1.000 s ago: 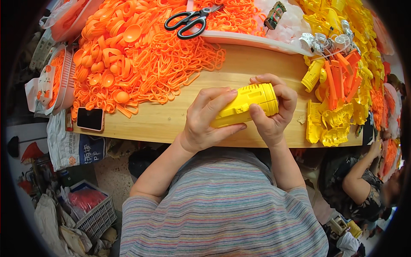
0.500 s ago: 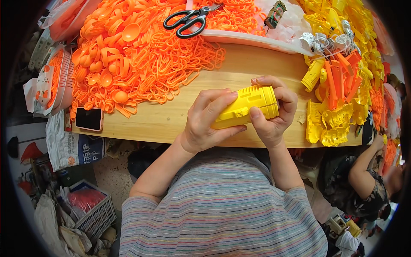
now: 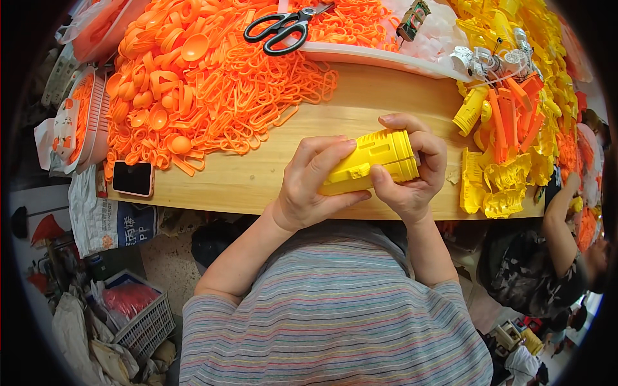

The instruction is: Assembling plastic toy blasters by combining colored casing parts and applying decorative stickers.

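Observation:
Between my two hands is a yellow plastic cylindrical casing [image 3: 380,154], held tilted above the near edge of the wooden table. A seam runs along its side, and its right end has ridged rings like a screw thread. My left hand [image 3: 313,177] wraps round the left end, thumb below and fingers over the top. My right hand [image 3: 412,170] closes on the ringed end, the thumb pressing the near side and the fingers curled behind. What the right fingers touch at the end face is mostly hidden.
A heap of orange plastic loops and spoon-like parts [image 3: 193,90] covers the table's left. Black-handled scissors [image 3: 283,29] lie at a translucent tray [image 3: 380,56]. Yellow half shells [image 3: 499,183], orange strips [image 3: 512,119] and a phone [image 3: 133,178] lie around. Another person [image 3: 537,257] works at the right.
My right thumb has shifted slightly left along the casing. Both hands keep their grip. The person at the right has moved their arm.

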### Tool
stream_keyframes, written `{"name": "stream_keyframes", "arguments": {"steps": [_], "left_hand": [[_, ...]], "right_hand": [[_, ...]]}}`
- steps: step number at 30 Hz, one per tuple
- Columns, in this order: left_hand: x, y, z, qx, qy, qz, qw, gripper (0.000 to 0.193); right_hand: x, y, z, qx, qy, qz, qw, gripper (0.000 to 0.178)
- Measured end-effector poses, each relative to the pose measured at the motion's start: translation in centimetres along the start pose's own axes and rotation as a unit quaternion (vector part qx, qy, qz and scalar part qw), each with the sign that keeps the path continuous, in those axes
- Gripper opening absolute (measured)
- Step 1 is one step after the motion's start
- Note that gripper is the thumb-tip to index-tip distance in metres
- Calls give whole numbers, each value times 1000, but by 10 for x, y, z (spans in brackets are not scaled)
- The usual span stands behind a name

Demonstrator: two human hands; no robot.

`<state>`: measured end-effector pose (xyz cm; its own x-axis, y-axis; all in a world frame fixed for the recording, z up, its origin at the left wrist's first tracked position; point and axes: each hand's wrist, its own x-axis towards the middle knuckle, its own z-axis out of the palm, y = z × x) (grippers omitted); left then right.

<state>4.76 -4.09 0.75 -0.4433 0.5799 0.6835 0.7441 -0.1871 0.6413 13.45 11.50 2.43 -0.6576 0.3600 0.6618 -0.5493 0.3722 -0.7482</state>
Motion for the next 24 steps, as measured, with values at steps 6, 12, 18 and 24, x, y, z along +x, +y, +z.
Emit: {"name": "stream_keyframes", "arguments": {"steps": [6,12,18,24], "left_hand": [[0,0,-1,-13,-10,-7,1000,73],[2,-1,-2,-30,-25,-13,999,72],[1,1,-1,-11,-18,-6,1000,74],[-1,-1,2,45,23,7,999,76]], "right_hand": [[-3,7,-5,-37,-14,-32,999,59],[-7,6,-3,-38,13,-31,999,71],[-7,10,7,-18,70,-38,997,57],[-4,4,4,-141,149,-70,976,28]]}}
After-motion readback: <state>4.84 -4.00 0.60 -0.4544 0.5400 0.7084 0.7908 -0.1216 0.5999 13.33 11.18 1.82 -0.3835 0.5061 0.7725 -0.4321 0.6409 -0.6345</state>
